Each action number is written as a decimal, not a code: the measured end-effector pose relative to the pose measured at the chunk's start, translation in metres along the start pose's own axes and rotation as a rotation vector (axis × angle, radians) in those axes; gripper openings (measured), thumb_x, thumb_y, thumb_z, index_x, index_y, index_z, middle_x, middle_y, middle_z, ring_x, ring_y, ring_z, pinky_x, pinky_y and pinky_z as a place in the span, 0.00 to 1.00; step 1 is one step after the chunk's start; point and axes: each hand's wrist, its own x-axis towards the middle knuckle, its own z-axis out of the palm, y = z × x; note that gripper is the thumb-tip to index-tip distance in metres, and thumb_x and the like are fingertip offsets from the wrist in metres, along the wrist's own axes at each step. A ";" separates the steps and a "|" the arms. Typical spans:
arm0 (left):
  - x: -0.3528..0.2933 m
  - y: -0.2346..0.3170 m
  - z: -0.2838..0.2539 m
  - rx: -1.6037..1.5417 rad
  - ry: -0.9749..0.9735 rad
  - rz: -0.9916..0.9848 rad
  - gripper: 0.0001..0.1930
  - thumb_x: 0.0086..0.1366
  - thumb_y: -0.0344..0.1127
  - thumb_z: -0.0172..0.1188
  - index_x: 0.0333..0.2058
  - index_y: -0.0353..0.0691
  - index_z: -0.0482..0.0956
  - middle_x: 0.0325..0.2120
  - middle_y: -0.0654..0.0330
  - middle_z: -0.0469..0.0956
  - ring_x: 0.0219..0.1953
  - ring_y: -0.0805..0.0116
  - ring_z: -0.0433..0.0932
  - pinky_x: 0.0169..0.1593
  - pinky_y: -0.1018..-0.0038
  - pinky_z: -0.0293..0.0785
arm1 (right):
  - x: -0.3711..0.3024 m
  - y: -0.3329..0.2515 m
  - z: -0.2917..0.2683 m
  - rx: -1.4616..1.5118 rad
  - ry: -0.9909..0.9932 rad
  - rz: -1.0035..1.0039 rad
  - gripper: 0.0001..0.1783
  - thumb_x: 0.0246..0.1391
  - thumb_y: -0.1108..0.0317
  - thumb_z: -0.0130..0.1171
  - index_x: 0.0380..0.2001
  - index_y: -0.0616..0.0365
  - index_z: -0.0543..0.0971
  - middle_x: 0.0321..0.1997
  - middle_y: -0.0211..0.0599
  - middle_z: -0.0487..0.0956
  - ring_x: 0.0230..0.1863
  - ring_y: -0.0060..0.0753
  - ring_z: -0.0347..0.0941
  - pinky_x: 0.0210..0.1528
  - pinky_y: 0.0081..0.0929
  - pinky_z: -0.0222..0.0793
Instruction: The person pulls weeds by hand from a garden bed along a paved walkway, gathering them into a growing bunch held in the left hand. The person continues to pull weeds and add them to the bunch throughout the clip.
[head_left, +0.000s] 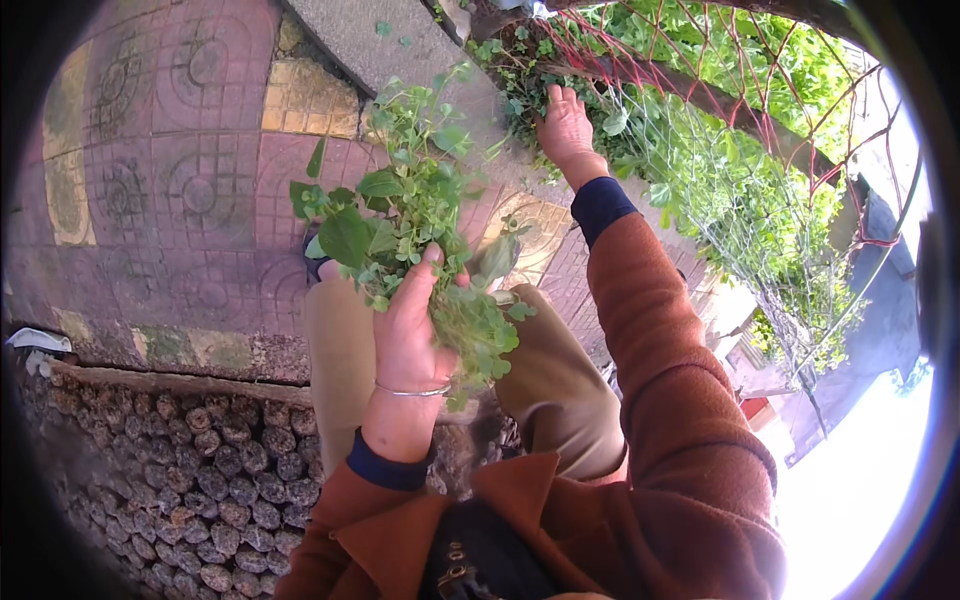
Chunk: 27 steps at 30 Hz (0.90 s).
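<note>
A thick bunch of leafy green weeds (405, 190) fills my left hand (410, 310), its fingers wrapped round the stems in front of my knees. Small round leaves and a few broad ones spread out beyond the thumb, while pale, thin stems hang toward the wrist. My right arm stretches forward to the low green plants (525, 95) growing along the stone curb. There my right hand (566, 122) reaches into the leaves; its fingertips are partly hidden among them, so whether they grip a stem does not show.
Wire netting (690, 150) with red strands stands to the right, with tall green plants (790, 90) behind it. A grey stone curb (370, 40) borders the patterned paving tiles (190, 180). Stacked dark round logs (220, 480) lie at lower left, near a white scrap (40, 340).
</note>
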 end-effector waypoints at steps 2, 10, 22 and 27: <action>0.003 0.000 -0.005 -0.001 -0.038 0.016 0.12 0.62 0.41 0.56 0.36 0.38 0.74 0.26 0.62 0.74 0.28 0.74 0.73 0.30 0.78 0.73 | 0.006 0.001 -0.001 0.000 -0.038 0.022 0.24 0.43 0.69 0.59 0.45 0.58 0.66 0.47 0.49 0.68 0.45 0.53 0.70 0.45 0.41 0.69; 0.000 0.001 -0.006 0.007 -0.044 0.036 0.12 0.61 0.41 0.56 0.36 0.38 0.74 0.26 0.61 0.74 0.27 0.74 0.73 0.28 0.77 0.73 | 0.009 0.011 0.004 0.007 0.089 -0.042 0.19 0.44 0.66 0.58 0.41 0.59 0.70 0.46 0.45 0.70 0.45 0.49 0.70 0.44 0.41 0.69; 0.002 -0.002 -0.001 0.068 -0.028 0.028 0.11 0.63 0.41 0.53 0.36 0.39 0.71 0.24 0.62 0.71 0.25 0.75 0.70 0.25 0.79 0.71 | 0.017 0.003 0.012 -0.081 0.032 0.009 0.18 0.44 0.64 0.59 0.39 0.55 0.71 0.46 0.39 0.70 0.50 0.43 0.67 0.47 0.37 0.69; 0.006 -0.005 -0.007 0.167 -0.012 0.113 0.12 0.63 0.41 0.54 0.38 0.39 0.71 0.25 0.63 0.70 0.26 0.76 0.69 0.25 0.79 0.70 | 0.016 0.003 0.006 -0.079 0.014 -0.107 0.16 0.39 0.71 0.56 0.37 0.58 0.72 0.42 0.41 0.73 0.47 0.43 0.69 0.46 0.36 0.69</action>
